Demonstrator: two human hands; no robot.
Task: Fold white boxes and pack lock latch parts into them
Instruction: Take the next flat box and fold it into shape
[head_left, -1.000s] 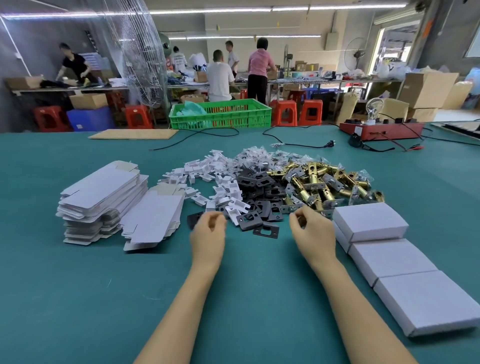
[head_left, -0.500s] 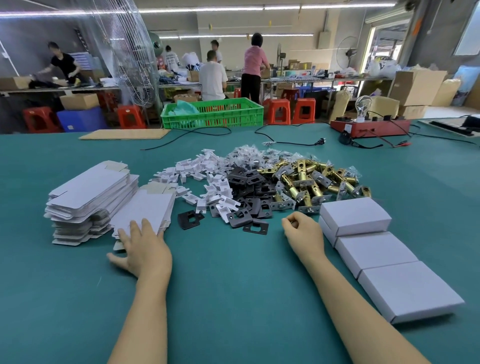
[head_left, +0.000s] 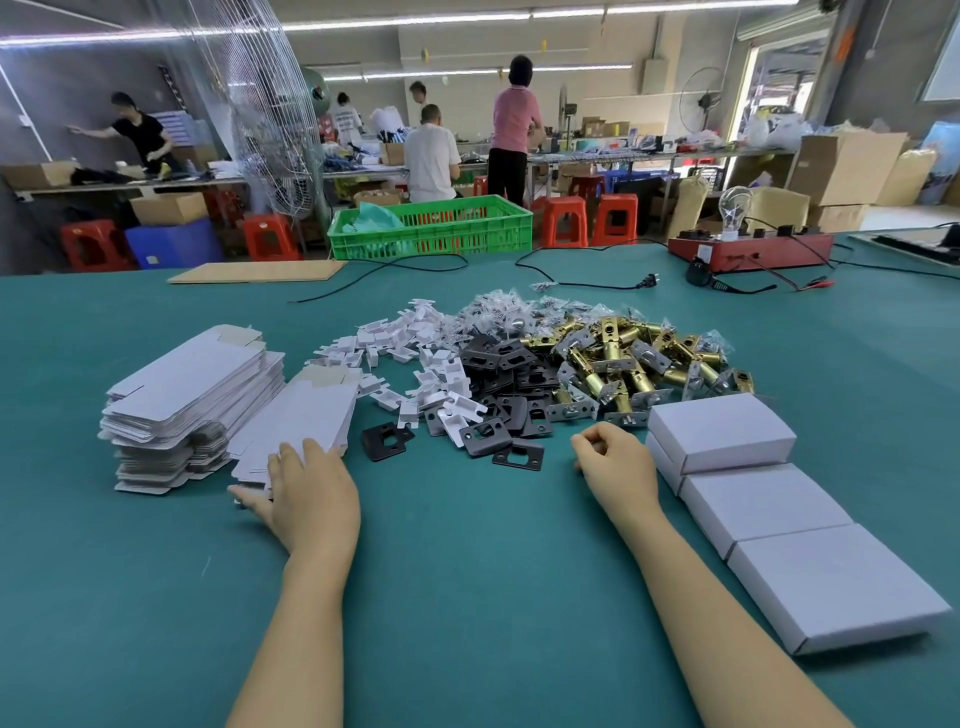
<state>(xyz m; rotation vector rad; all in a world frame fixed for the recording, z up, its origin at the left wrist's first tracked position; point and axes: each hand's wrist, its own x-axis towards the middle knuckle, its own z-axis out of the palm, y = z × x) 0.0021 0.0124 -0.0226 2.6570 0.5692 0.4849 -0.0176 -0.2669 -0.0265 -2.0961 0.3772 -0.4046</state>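
Note:
A tall stack of flat white box blanks (head_left: 192, 395) stands at the left, with a lower slanted pile of blanks (head_left: 306, 415) beside it. My left hand (head_left: 304, 488) lies on the near end of that lower pile, fingers straight, thumb spread to the left. In the middle lie heaps of white plastic parts (head_left: 410, 358), black strike plates (head_left: 506, 395) and brass latch bolts (head_left: 631, 364). My right hand (head_left: 615, 460) rests on the table with fingers loosely curled, holding nothing. Several folded white boxes (head_left: 758, 499) run in a row at the right.
Small bagged screws (head_left: 498, 312) lie behind the parts. A black cable with plug (head_left: 613, 285), a red test box with a bulb (head_left: 748, 249), a cardboard sheet (head_left: 257, 271) and a green crate (head_left: 434, 228) are at the far edge. People work at benches beyond.
My left hand moved from the table's middle leftward onto the lower pile of box blanks and now lies flat on it. My right hand stayed near the folded boxes.

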